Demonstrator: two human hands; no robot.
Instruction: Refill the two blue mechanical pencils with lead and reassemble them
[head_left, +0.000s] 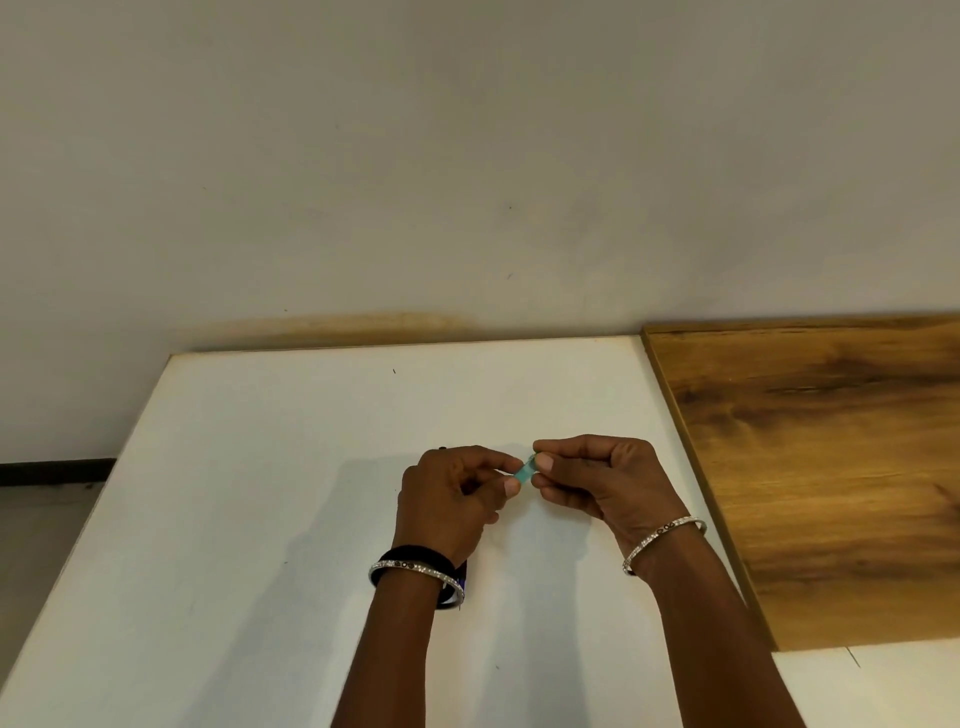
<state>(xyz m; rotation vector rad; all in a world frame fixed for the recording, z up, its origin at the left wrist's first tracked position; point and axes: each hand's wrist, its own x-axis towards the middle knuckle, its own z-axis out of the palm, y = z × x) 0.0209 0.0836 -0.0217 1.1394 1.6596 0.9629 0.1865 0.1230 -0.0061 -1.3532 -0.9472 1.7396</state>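
1. A small teal piece (525, 470) is held in the air just above the white table (260, 467), right between the two hands. It is too small to tell whether it is a lead case or a pencil part.
2. Its long axis tilts from about 7 o'clock up to 1 o'clock.
3. The left hand (452, 499) has the piece at its 3 o'clock and pinches the lower end between thumb and forefinger, with the other fingers curled in.
4. The right hand (597, 478) has the piece at its 9 o'clock and pinches the upper end the same way. Both hands are equally near it, so the next pull or twist would likely run along that tilted axis.
5. No complete blue pencil shows. A dark blue thing (464, 582) peeks out at the left wrist, beside a black band (415, 553) and a bangle (415, 569), but I cannot tell what it is.
6. A second bangle (665, 535) sits on the right wrist.
7. A wooden board (831, 467) lies at 3 o'clock of the hands, and a plain wall (467, 156) stands at 12 o'clock.
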